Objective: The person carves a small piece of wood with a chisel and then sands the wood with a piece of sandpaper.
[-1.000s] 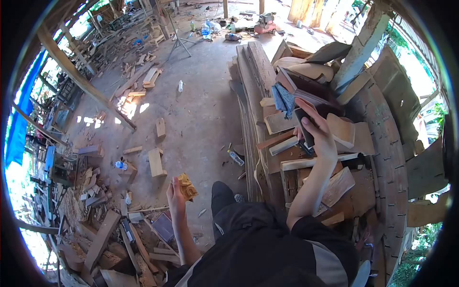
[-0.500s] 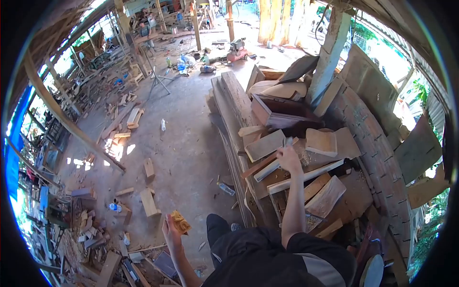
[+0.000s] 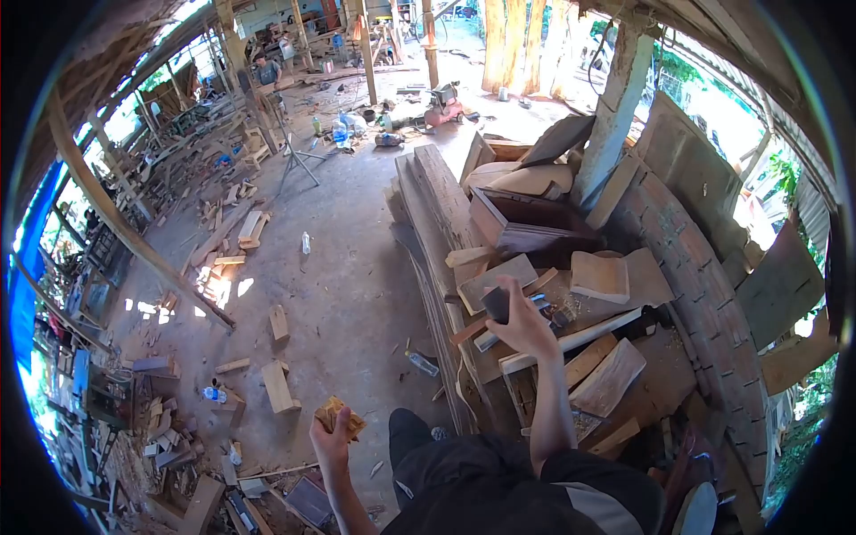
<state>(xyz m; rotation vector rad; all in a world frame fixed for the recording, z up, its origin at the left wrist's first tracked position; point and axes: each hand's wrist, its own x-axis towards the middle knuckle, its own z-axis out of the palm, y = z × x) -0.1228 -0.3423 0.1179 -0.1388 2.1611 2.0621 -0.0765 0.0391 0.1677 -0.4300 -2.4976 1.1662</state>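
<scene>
Leftmost, your left hand (image 3: 330, 443), grip pinching a small yellow-brown carved wood piece (image 3: 340, 414), hangs above the concrete floor (image 3: 357, 267); rightward, your right hand (image 3: 528, 327) closes its grip around a dark flat rectangular block (image 3: 496, 304) over stacked brown planks (image 3: 437, 205).

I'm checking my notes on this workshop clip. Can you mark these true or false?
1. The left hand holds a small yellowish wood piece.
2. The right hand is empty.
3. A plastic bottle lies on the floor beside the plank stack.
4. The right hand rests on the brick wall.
1. True. The left hand grips the yellowish wood piece above the floor.
2. False. The right hand holds a dark rectangular object over the wood offcuts.
3. True. The plastic bottle lies on the concrete floor next to the plank stack.
4. False. The brick wall is further right, and the right hand is apart from it.
</scene>
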